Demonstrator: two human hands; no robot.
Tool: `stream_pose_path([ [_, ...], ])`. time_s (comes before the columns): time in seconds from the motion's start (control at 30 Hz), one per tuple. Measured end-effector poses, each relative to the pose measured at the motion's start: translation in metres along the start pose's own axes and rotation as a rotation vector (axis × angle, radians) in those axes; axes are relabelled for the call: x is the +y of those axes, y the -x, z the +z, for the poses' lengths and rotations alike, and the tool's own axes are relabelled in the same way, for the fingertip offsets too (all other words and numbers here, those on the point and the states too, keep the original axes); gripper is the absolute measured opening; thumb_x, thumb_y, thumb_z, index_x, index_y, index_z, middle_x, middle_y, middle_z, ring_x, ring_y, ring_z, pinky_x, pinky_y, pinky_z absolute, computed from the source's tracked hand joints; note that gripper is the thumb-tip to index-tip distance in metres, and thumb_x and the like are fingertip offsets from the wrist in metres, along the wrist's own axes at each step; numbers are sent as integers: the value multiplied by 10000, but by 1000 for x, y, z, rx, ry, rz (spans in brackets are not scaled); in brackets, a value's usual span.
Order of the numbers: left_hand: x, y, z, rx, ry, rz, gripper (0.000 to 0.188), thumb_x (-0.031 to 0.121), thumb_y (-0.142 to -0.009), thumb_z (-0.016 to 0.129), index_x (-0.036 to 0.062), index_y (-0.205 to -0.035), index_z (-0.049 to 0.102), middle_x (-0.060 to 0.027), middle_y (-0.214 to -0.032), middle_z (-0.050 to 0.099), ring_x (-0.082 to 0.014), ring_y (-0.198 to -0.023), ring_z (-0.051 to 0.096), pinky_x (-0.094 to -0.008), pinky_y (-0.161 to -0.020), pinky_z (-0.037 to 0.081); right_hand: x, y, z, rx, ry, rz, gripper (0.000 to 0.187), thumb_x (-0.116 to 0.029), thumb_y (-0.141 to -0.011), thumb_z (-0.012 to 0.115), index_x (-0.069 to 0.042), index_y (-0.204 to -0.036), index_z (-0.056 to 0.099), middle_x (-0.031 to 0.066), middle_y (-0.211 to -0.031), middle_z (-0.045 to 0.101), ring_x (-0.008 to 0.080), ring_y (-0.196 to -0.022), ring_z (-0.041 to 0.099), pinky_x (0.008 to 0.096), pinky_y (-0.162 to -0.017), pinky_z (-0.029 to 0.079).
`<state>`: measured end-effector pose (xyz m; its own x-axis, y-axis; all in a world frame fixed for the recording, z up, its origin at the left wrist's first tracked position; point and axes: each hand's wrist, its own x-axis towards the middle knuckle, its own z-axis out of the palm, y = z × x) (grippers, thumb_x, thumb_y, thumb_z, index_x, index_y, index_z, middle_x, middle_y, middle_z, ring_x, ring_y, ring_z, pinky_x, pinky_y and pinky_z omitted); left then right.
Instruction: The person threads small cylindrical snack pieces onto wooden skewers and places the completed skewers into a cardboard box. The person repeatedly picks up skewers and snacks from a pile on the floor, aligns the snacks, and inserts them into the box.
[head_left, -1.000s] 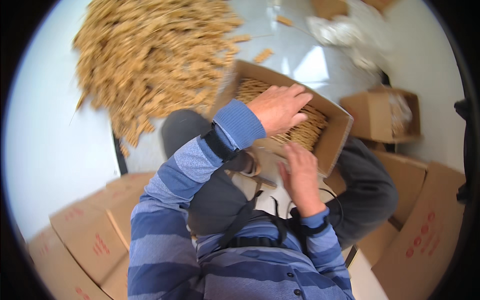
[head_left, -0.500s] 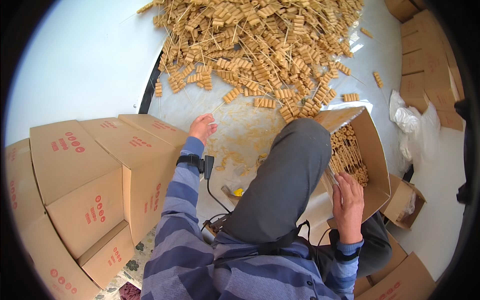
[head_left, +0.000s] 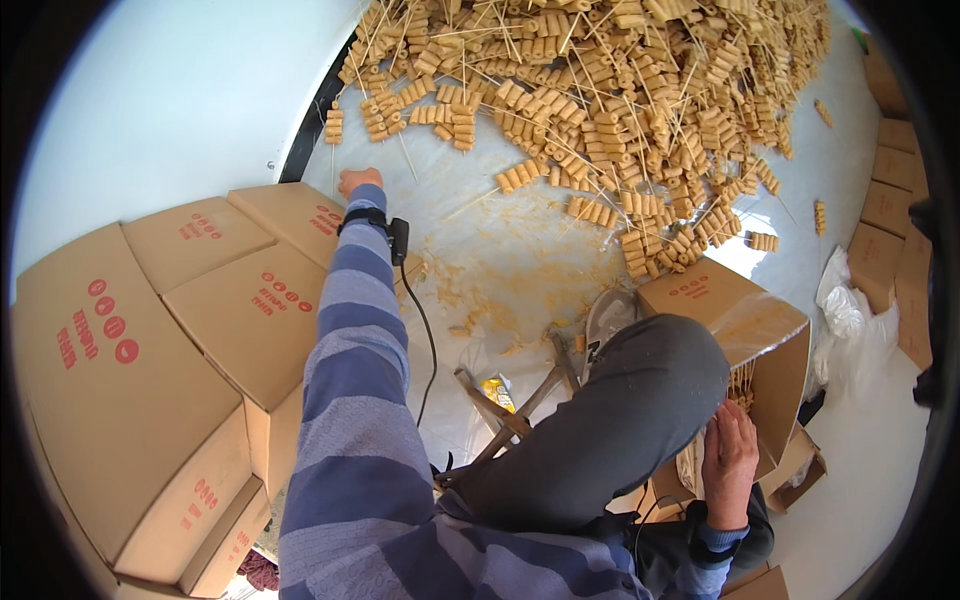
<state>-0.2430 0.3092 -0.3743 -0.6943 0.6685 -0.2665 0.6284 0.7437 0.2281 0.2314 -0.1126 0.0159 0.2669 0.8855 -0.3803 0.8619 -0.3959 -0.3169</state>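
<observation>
My left hand (head_left: 360, 181) reaches far forward on the left, its fingers curled and largely hidden behind its back. Right beside it is the thin stick of a skewer of ridged tan rolls (head_left: 333, 127) at the left end of a big heap of such skewers (head_left: 620, 130). Whether the fingers hold that stick cannot be made out. By my right knee a cardboard box (head_left: 705, 295) lies tipped with its open side toward me, and packed skewers (head_left: 741, 385) show inside. At its near edge, my right hand (head_left: 730, 455) has bent fingers around the cardboard.
Closed cardboard boxes (head_left: 90, 320) are stacked on my left, more boxes (head_left: 890, 205) at the far right. White plastic bags (head_left: 855, 320) lie beyond the open box. Below my left arm are a wooden stool's legs (head_left: 500, 415) and a yellow wrapper (head_left: 497, 392). Crumbs litter the floor.
My left hand has moved forward and left toward the heap, its fingers now curled. My right hand stays at the box's edge. The view has shifted, and my knee hides more of the box's inside.
</observation>
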Motion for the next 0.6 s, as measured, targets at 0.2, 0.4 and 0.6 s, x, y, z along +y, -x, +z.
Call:
stream_pose_path([
  [0.2,-30,-90,5,37,-72,-16,499,120,-867,552,-7,-1340,455,-278,-1222,612,-404,-1061,664,-445,-844,568,-1,-25,-4,-51,-10,45,179,25,-894,616,-19,-1067,625,162,-1109,675,376,-1010,632,439,-893,501],
  [0.4,-72,-146,21,-283,-51,-43,644,240,-890,634,10,-1400,315,-191,-1035,646,-287,-781,665,-380,-611,572,1,-41,-10,-61,36,37,186,26,-887,621,-5,-1070,630,179,-1107,674,384,-1010,635,450,-893,504],
  [0.6,-56,-173,54,-505,-318,147,477,348,-914,542,-1,-1234,603,-257,-1103,703,-339,-1063,695,-392,-914,544,1,-49,-9,-107,51,64,165,19,-903,613,10,-1067,631,195,-1103,670,397,-1004,631,452,-891,504],
])
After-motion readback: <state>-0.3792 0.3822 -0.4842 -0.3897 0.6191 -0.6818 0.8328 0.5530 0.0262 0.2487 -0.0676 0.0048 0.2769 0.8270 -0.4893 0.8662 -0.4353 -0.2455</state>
